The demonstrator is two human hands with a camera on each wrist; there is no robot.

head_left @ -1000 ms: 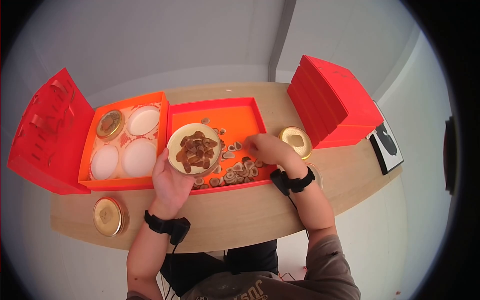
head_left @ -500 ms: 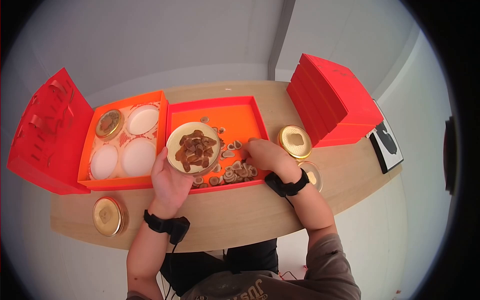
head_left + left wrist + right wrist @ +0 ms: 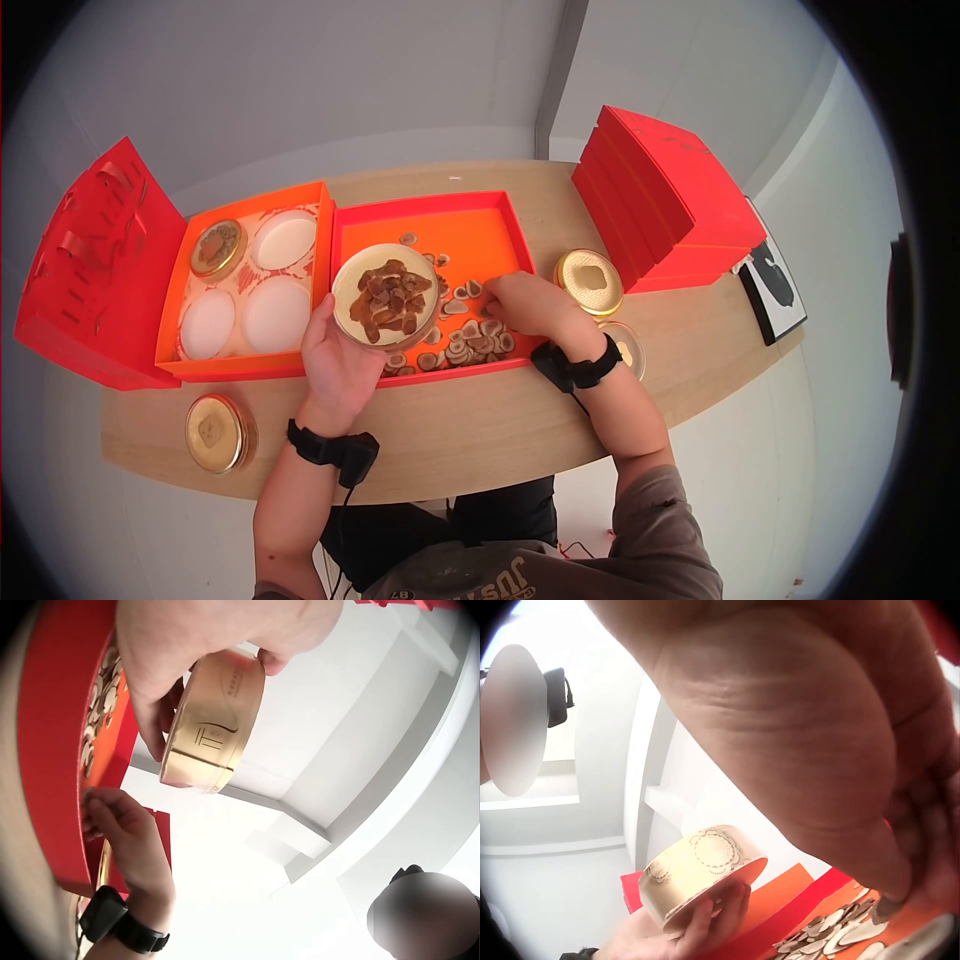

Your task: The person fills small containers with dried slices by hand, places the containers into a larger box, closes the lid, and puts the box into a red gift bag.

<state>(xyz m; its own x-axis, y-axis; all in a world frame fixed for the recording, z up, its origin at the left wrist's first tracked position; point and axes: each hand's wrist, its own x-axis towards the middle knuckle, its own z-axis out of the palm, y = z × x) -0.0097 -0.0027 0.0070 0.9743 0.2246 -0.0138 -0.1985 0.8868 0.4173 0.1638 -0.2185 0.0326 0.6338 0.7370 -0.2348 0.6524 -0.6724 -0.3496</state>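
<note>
My left hand (image 3: 340, 365) grips a round gold-sided tub (image 3: 216, 724) from the side and below, holding it over the near left part of a red-rimmed orange tray (image 3: 470, 228). Brown dried pieces (image 3: 390, 300) lie heaped on its pale top in the head view. Over the tray's right side, my right hand (image 3: 535, 303) has its fingers curled down among flat dried slices (image 3: 475, 345) with dark rims and pale centres. In the right wrist view, the thumb tip pinches a dark-edged slice (image 3: 889, 909); the other fingertips are partly hidden.
Left of the tray, an orange box (image 3: 328, 235) has round white wells, one holding a jar (image 3: 218, 248). Gold-lidded jars stand at front left (image 3: 215, 433) and right (image 3: 590, 284). A clear round dish (image 3: 632, 350) sits by my right wrist. Red boxes (image 3: 660, 200) stand at back right.
My right hand has shifted slightly left and its fingers have drawn in at the slices, uncovering more of the clear dish. My left hand and the tub stay nearly still.
</note>
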